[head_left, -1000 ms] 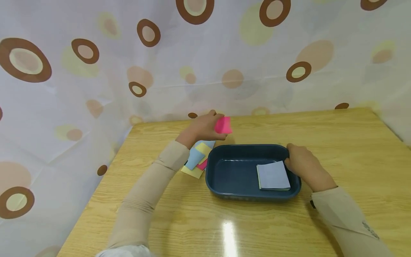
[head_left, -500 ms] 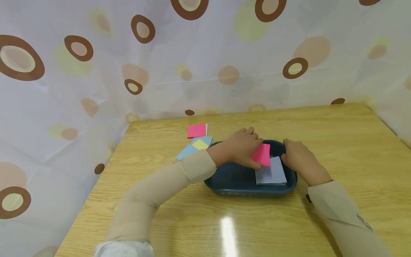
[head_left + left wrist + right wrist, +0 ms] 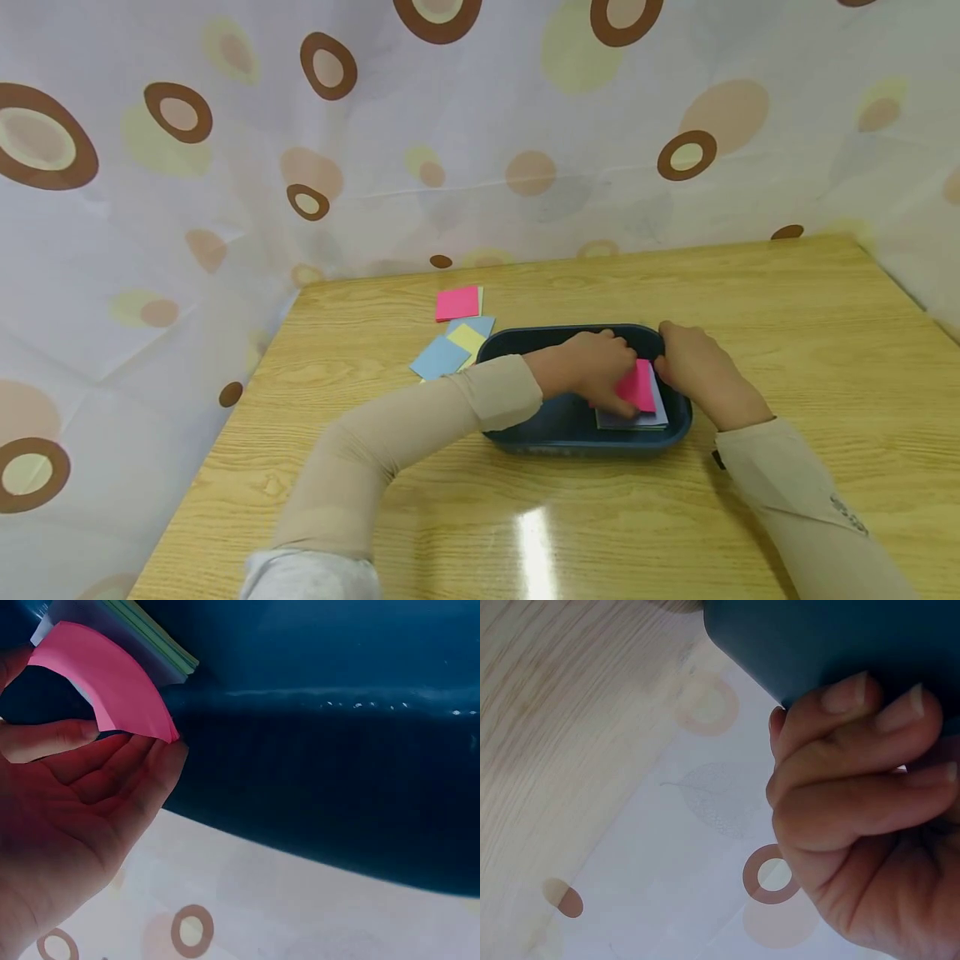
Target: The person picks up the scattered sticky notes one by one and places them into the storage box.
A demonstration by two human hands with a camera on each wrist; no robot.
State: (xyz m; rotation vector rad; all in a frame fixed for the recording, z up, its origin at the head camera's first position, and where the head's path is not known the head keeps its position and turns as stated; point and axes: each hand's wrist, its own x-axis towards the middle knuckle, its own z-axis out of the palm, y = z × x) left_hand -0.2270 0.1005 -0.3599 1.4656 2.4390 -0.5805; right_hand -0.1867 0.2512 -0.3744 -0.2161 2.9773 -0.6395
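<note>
Lower and nearer three o'clock in the blue tub (image 3: 577, 448) than half a second ago, the pink note (image 3: 639, 386) bows, pinched by the left hand (image 3: 597, 371), over the lilac stack (image 3: 651, 419). At two o'clock, the right hand (image 3: 701, 371) grips the tub's rim; loose notes (image 3: 441, 358) lie on the desk (image 3: 787, 325) toward ten.

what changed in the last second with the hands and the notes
The left hand has moved right and closer to the person, from near the loose notes, carrying a pink note into the tray, over the stack. It still pinches that note. Another pink note, hidden at first, now shows. The right hand still grips the tray's right end; the stack stays put.
</note>
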